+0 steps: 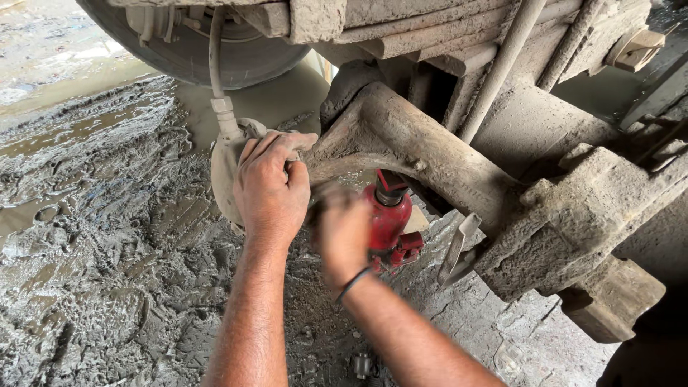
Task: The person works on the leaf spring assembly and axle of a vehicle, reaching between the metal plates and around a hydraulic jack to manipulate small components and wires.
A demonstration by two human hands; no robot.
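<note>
A red bottle jack (389, 218) stands on the muddy ground (107, 272) under a mud-caked axle beam (423, 147), placed to bear it. Your right hand (342, 233), blurred, is at the jack; its grip is unclear. Your left hand (271, 188) clamps the brake chamber (223, 168), bracing you.

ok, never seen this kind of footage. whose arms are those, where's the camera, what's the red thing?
There is one picture, from a camera worn on a person's head, looking down at their own bare arms under a mud-caked vehicle. The left hand grips a round grey metal part at the end of the muddy axle beam. The right hand, blurred, is at a red bottle jack standing under that beam; its grip cannot be made out. A tyre shows at the top, with wet mud on the ground.
</note>
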